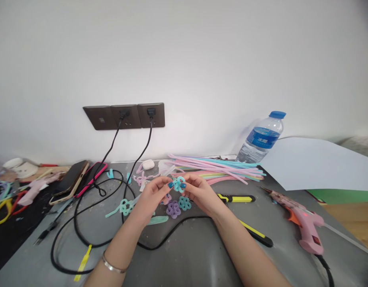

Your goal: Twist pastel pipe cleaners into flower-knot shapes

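A light-blue pipe-cleaner flower (178, 184) is pinched between the fingertips of both hands, held just above the table. My left hand (155, 194) grips its left side and my right hand (198, 193) its right side. Right below lie a purple pipe-cleaner flower (173, 209) and a teal one (184, 203). A pink flower (166, 199) is partly hidden behind my left fingers. To the left of that hand rests a mint-green flower (126, 207) with a tail. Pliers with yellow-and-black handles (237, 198) lie partly behind my right wrist.
Pipe cleaners (220, 165) lie bundled along the wall. A water bottle (260, 137) leans there. A pink glue gun (305, 225) lies at the right, near white paper (321, 163). Black cable (79, 223) loops across the left, beside phones (69, 181) and yellow-handled scissors (3, 211).
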A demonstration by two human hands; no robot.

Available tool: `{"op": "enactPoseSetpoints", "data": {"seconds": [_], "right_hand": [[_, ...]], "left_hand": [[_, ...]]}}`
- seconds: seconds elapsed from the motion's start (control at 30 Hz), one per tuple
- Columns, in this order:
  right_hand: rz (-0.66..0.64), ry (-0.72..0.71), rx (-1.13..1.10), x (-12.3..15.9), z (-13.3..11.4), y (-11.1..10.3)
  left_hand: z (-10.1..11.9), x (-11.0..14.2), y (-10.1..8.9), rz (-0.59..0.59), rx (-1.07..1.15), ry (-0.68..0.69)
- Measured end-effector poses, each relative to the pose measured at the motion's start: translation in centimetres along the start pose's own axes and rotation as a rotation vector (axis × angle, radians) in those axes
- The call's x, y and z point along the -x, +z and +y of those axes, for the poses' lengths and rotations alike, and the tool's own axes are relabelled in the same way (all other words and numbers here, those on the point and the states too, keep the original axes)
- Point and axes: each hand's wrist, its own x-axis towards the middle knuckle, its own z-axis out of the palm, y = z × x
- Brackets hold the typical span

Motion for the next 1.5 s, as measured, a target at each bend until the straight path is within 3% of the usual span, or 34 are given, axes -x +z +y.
{"op": "enactPoseSetpoints", "data": {"seconds": [0.17,0.4,0.67,0.97,1.23,1.33,1.5], "right_hand": [[-0.006,0.011,0.058,0.0,0.1,0.0],[0.036,0.018,-0.072,-0.1,0.3,0.1],[-0.018,-0.025,0.06,-0.3,1.1,-0.1],[-0.094,0.04,0.012,0.0,-0.3,-0.3],[-0.202,0.1,0.098,0.3,-0.7,-0.9],[-0.176,0.11,0.099,0.3,-0.8,-0.9],[-0.091,0.118,0.021,0.3,-0.9,-0.6]], "left_hand": [[-0.1,-0.1,-0.2,-0.055,-0.011,-0.034],[-0.3,0.0,0.9,0.072,0.185,-0.044],[-0.5,0.0,1.1,0.051,0.186,-0.042],[-0.5,0.1,0.9,-0.05,0.245,-0.145],[1.0,0.6,-0.2,-0.255,0.126,-0.339],[0.8,0.5,-0.1,-0.213,0.181,-0.357],[0.0,0.1,0.8,-0.115,0.253,-0.271]]}}
